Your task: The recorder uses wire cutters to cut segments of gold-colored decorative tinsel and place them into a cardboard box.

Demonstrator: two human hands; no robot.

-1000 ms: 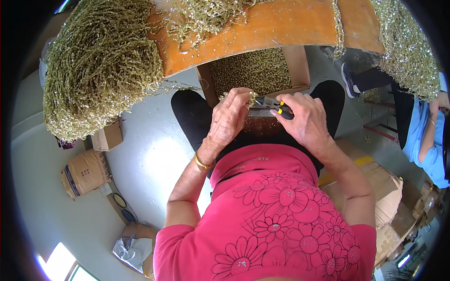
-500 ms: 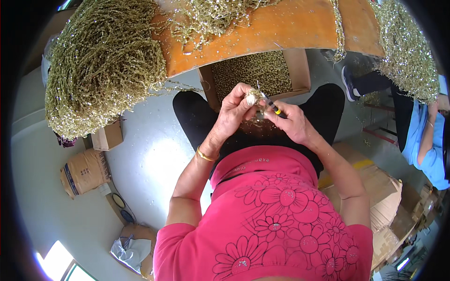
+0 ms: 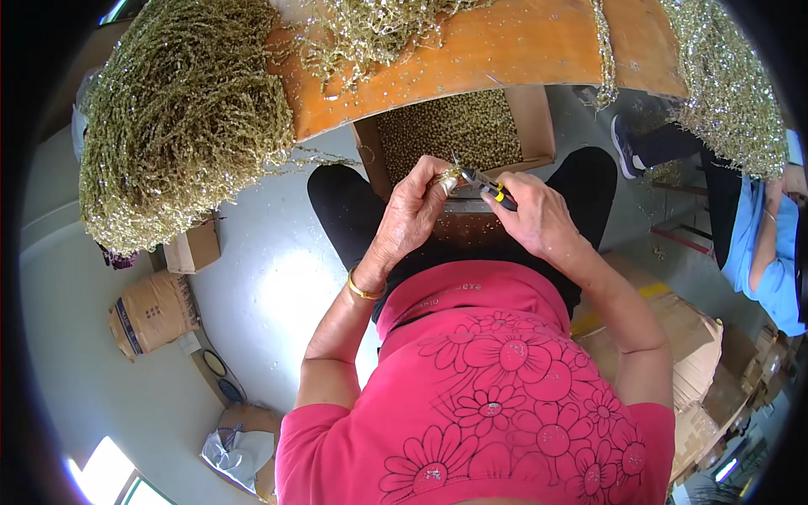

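Observation:
Above my lap, my left hand [image 3: 415, 209] pinches a small glittery gold piece [image 3: 449, 179]; its exact kind is too small to make out. My right hand [image 3: 539, 217] grips pliers [image 3: 497, 192] with black and yellow handles, and their jaws meet the gold piece at my left fingertips. Just beyond both hands, a cardboard box [image 3: 533, 126] holds a heap of small gold beads [image 3: 450, 126]. It stands partly under the orange-brown table [image 3: 383, 98].
Big bunches of glittery gold strands hang over the table at the left [image 3: 181, 118] and right [image 3: 724, 84]; a looser heap [image 3: 370, 38] lies between. A person in a blue top [image 3: 762, 252] sits at the right. Cardboard boxes [image 3: 665, 337] and a brown sack [image 3: 154, 313] stand on the floor.
My right hand has turned, so the pliers now show both handles and their jaws reach the gold piece. My left hand has shifted slightly to the left.

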